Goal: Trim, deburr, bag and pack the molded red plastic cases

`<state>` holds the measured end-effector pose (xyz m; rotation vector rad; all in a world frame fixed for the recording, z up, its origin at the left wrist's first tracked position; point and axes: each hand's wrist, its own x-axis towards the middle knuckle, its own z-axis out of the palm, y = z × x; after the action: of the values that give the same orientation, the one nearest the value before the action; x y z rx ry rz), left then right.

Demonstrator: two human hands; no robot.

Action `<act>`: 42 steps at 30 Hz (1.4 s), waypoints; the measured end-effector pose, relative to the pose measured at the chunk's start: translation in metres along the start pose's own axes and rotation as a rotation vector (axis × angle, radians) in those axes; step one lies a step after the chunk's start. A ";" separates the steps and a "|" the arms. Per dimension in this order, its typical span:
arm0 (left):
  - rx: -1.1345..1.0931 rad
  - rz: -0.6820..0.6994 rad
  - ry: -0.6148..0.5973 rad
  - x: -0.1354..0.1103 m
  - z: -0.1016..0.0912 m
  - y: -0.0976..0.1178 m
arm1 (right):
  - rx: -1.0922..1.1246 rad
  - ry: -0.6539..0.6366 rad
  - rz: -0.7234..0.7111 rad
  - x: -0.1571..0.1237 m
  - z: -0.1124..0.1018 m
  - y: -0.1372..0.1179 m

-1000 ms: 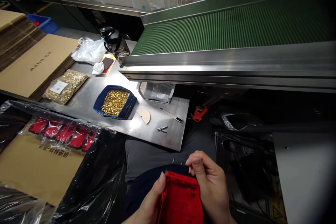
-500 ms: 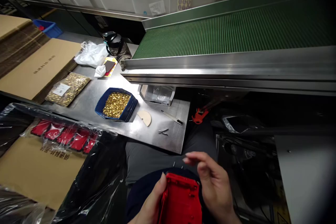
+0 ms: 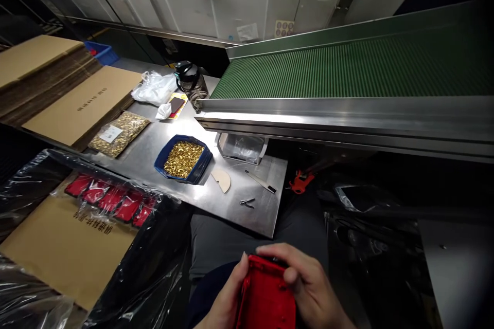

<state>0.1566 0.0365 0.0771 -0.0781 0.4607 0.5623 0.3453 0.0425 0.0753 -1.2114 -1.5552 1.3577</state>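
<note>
A red plastic shell (image 3: 266, 295), shaped like a shallow open tray with small posts along its inside edges, is held over my lap at the bottom of the view. My left hand (image 3: 227, 295) grips its left side, thumb along the rim and the other fingers hidden beneath. On the right, my right hand (image 3: 309, 282) has its index finger bent over the far edge and its thumb at the right inner rim, closed on the shell. The shell's near end is cut off by the frame.
A steel table (image 3: 247, 223) bears a blue bin of brass pieces (image 3: 183, 159), nippers (image 3: 247, 203), a thin cutter-like tool (image 3: 260, 181) and a half-round disc (image 3: 221, 181). A green conveyor (image 3: 328, 72) rises rightward. Bagged red parts (image 3: 111, 199) lie in a lined box at left.
My right hand has moved left onto the shell's far and right edges; its fingers were raised before. My left hand keeps its hold. The camera view has tilted up and shifted left.
</note>
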 end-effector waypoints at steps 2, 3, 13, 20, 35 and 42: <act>-0.004 0.005 0.012 -0.001 -0.003 0.001 | 0.067 -0.031 -0.008 0.006 0.006 0.006; -0.008 -0.002 0.022 -0.003 -0.007 0.003 | 0.061 0.036 0.026 0.007 0.007 0.013; 0.081 0.144 0.194 -0.014 -0.029 0.013 | -0.578 0.063 0.210 0.082 0.020 0.086; 0.057 0.128 0.048 -0.026 -0.030 0.011 | -0.599 -0.033 0.213 0.138 0.042 0.098; 0.335 0.140 -0.059 -0.032 -0.022 0.011 | -0.337 -0.003 -0.037 -0.009 0.011 -0.021; 0.420 0.105 -0.080 -0.033 -0.017 0.012 | -0.552 -0.072 -0.232 -0.004 0.020 -0.020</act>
<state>0.1191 0.0271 0.0768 0.3708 0.4982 0.5595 0.3242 0.0326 0.0913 -1.2492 -2.1344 0.8530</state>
